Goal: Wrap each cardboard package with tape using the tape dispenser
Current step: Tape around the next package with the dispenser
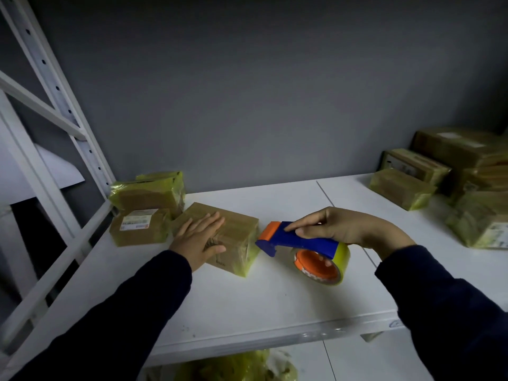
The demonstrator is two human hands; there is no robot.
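A brown cardboard package (236,240) wrapped in yellowish tape lies on the white shelf (247,298), left of centre. My left hand (199,239) rests flat on its top with straight fingers. Just right of the package, my right hand (338,228) grips a blue tape dispenser (299,240) with an orange tip. The dispenser carries a roll of yellow tape (321,264) on an orange core. Its front end sits close to the package's right edge.
Two taped packages (143,213) lie at the shelf's back left, next to a white metal upright (68,105). Several more packages (450,182) are piled at the back right. A grey wall stands behind. Yellow plastic (236,367) shows on the level below.
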